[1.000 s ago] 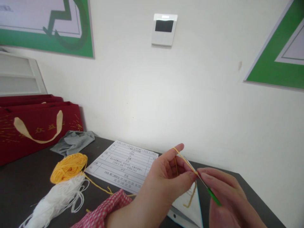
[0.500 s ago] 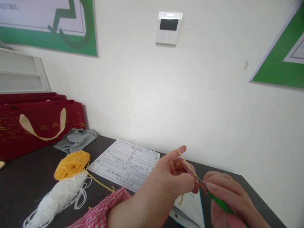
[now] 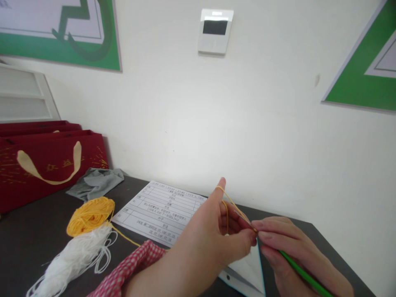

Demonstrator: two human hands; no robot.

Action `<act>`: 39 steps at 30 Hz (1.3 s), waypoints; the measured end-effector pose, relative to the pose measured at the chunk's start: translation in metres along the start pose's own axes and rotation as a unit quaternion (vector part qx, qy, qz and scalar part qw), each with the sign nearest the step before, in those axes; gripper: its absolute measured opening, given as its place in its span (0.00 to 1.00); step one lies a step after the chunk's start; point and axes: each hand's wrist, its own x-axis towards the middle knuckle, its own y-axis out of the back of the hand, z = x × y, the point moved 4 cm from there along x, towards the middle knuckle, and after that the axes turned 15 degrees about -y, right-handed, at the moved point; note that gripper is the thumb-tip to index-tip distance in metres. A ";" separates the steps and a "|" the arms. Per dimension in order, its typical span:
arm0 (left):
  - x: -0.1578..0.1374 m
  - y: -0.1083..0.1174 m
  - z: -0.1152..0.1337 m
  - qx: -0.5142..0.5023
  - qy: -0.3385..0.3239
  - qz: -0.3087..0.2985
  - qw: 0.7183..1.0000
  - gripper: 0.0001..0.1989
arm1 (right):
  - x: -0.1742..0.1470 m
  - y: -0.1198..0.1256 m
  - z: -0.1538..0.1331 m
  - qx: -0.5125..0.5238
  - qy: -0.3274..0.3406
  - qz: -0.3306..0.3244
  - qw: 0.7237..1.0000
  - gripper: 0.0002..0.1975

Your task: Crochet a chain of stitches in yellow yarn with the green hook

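Yellow yarn (image 3: 230, 197) loops over the raised index finger of my left hand (image 3: 213, 231) and runs down to its pinched thumb and fingers. My right hand (image 3: 293, 247) grips a crochet hook (image 3: 305, 273) with a green handle; its metal tip points up and left, among the yarn strands in front of my left fingers. Both hands' fingertips nearly meet where the yarn gathers at the hook. Any stitches there are too small to make out. A yellow yarn ball (image 3: 91, 216) lies on the table to the left, its strand trailing toward my left sleeve.
A white yarn skein (image 3: 71, 258) lies below the yellow ball on the dark table (image 3: 136, 187). A printed sheet (image 3: 151, 214) is behind my left arm, and a white pouch (image 3: 247, 272) under my hands. Grey cloth (image 3: 99, 181) and red bags (image 3: 55, 165) stand left, against the wall.
My left index finger has tipped more upright. The right hand has shifted left and its fingertips now reach the yarn at the hook's tip. The camera view has moved slightly.
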 end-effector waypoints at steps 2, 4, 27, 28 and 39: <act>0.000 -0.001 0.001 -0.010 -0.001 0.005 1.000 0.62 | -0.004 -0.002 0.003 0.018 -0.016 0.027 0.999 0.15; 0.001 -0.002 0.002 -0.042 0.002 0.005 0.999 0.63 | -0.007 -0.003 0.005 0.042 -0.024 0.042 0.998 0.15; -0.004 -0.003 -0.021 0.007 -0.123 0.089 0.988 0.38 | -0.009 -0.014 0.012 0.173 -0.162 0.150 0.960 0.08; -0.005 -0.003 -0.023 -0.003 -0.128 0.093 0.987 0.37 | -0.012 -0.014 0.012 0.150 -0.151 0.151 0.965 0.10; -0.008 -0.013 -0.022 -0.120 -0.099 0.171 0.973 0.46 | -0.018 -0.009 0.001 -0.080 0.011 0.099 0.992 0.19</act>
